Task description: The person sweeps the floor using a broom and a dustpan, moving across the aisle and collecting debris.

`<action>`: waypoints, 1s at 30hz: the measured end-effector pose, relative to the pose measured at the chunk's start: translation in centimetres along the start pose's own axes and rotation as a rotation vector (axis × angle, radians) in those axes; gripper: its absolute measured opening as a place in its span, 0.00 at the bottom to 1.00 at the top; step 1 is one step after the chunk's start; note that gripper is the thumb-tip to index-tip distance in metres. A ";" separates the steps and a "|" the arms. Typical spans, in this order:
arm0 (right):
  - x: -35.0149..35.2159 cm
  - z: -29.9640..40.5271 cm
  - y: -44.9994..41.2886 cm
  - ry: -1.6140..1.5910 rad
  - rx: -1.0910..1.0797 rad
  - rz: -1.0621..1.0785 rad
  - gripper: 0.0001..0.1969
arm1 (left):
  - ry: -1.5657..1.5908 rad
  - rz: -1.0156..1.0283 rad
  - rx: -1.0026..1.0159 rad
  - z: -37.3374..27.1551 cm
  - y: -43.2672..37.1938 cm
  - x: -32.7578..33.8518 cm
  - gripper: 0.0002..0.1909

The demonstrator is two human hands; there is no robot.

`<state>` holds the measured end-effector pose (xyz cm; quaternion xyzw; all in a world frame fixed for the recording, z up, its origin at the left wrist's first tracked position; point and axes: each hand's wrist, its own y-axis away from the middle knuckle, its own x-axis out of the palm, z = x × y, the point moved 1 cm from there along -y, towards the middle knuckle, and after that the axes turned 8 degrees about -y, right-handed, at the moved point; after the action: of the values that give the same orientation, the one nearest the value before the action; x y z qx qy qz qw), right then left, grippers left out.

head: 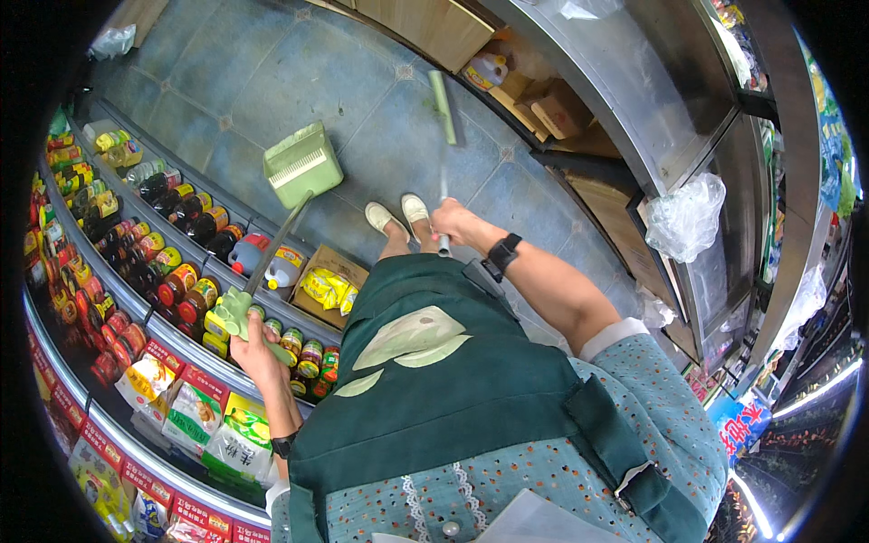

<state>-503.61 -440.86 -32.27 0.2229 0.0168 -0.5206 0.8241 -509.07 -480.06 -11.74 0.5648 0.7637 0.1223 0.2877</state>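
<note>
My left hand point(259, 354) grips the green handle of a long-handled dustpan point(303, 166), beside the shelves. Its pale green pan lies on the blue tiled floor, with a row of white comb teeth across it. My right hand point(453, 222) is closed around the grey pole of a broom or floor squeegee point(442, 107). The light green head of that tool is slightly blurred and rests on the tiles near the right-hand counter. Some dark green scraps point(429, 105) lie against the head's left side.
Shelves of bottles and jars point(180, 285) curve along my left. A cardboard box point(333, 265) with yellow packets stands at their base. To the right runs a metal counter point(631, 81) with an open cabinet below, and a clear plastic bag point(686, 217) hangs from it.
</note>
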 end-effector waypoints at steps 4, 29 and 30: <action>-6.3 7.0 0.5 -0.963 0.873 -0.323 0.08 | 0.012 -0.033 -0.008 1.6 -0.1 -1.8 0.06; 2.5 1.8 18.8 -1.268 0.731 -0.393 0.12 | 0.015 -0.021 -0.079 0.0 -3.1 -2.3 0.04; 3.5 2.8 15.3 -1.532 0.828 -0.463 0.12 | -0.007 -0.018 -0.065 0.0 -3.2 -2.5 0.04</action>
<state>-489.36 -439.44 -25.32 0.0846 -0.6814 -0.6439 0.3376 -511.15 -483.43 -12.61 0.5486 0.7634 0.1426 0.3097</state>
